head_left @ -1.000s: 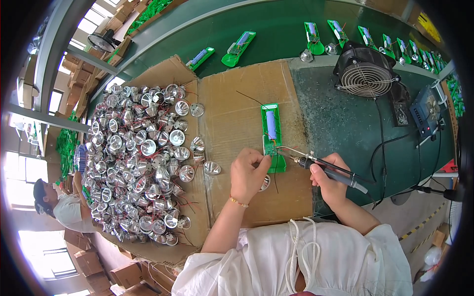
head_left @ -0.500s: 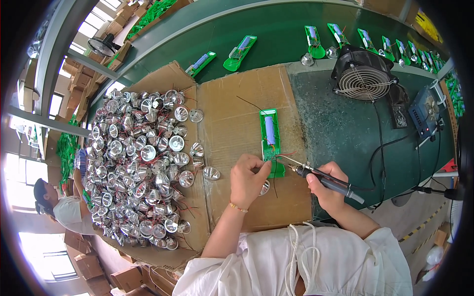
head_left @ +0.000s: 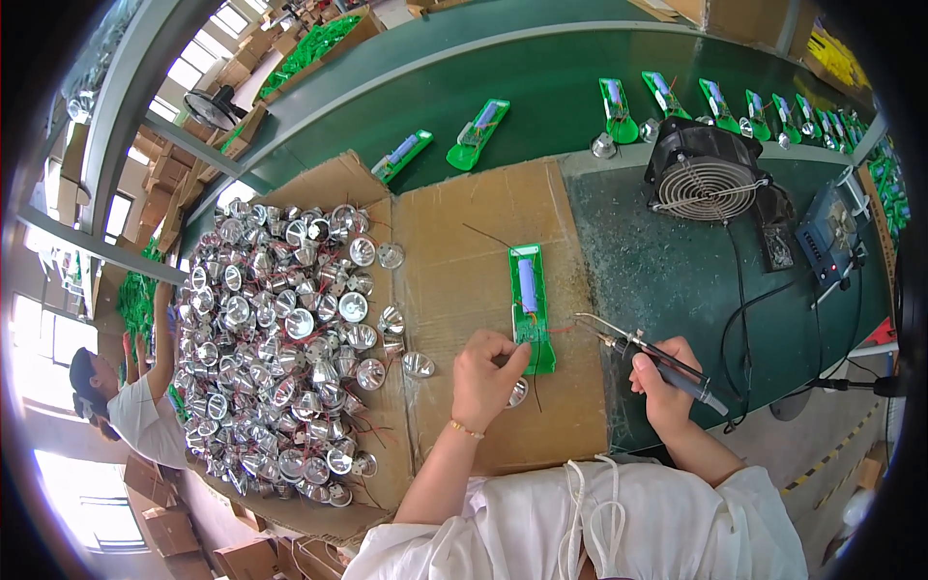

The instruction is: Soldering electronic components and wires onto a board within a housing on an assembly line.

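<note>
On the cardboard in front of me lies a green plastic housing (head_left: pixel 543 361) with a purple cylindrical battery (head_left: pixel 527 286) and a small green circuit board (head_left: pixel 529 332). My left hand (head_left: pixel 486 379) is closed, thumb and forefinger pinched at the board's left edge; what they hold is hidden. Partly behind those fingers sits a shiny reflector cup (head_left: pixel 518 392). Thin red and black wires stick out around the board. In my right hand (head_left: pixel 665 389) is a soldering iron (head_left: pixel 700 391) with a thin metal tube beside its tip. Its tip is apart from the board, to the right.
A heap of reflector cups with wires (head_left: pixel 280 338) covers the cardboard at left. Several green housings with batteries (head_left: pixel 480 130) line the far green surface. A black fan (head_left: pixel 706 174) and a blue soldering station (head_left: pixel 829 232) stand at right, cables trailing. A co-worker (head_left: pixel 135 406) is at far left.
My right hand has drawn the soldering iron rightward, off the circuit board. The left hand keeps its pinch. The whole view has shifted slightly, and the co-worker's arm is raised higher.
</note>
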The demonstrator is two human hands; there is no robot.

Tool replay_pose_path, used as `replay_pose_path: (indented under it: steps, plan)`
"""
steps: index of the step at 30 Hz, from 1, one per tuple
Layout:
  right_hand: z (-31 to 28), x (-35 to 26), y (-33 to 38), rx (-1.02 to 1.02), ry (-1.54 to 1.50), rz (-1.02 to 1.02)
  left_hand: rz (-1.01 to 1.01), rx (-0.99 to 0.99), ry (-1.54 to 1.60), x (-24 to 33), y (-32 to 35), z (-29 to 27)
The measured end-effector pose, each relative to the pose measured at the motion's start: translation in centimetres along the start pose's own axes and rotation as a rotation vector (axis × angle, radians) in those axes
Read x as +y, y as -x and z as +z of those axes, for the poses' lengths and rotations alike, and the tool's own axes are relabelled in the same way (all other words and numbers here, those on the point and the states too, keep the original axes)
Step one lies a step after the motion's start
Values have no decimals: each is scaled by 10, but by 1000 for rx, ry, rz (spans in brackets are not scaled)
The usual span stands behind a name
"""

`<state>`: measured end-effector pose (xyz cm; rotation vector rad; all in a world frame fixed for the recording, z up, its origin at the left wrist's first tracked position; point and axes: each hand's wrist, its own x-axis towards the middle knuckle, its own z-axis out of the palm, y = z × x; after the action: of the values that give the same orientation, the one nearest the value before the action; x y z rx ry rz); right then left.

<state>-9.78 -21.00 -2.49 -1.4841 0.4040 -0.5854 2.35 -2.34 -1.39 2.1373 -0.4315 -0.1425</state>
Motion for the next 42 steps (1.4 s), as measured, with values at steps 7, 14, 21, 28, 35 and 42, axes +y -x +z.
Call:
replay_pose_path:
  steps: [7, 14, 21, 28, 35, 42]
  plan:
    - [-17, 3, -9, 45, -4, 9, -102, -153, -148, 0, -4, -17]
    - [-28, 16, -22, 108, 16, 71, 69, -112, -285, 50, -113, 14]
    - [-21, 21, -27, 132, -75, 159, 191, 346, -534, 24, -279, 48]
    - [-22, 17, -24, 129, -69, 182, 119, 23, -630, -5, -271, 3]
    - [-24, 14, -29, 152, 22, 124, 179, 95, -442, 9, -107, 1]
    - [-19, 15, -24, 144, -9, 88, 121, 436, -365, -4, 23, -33]
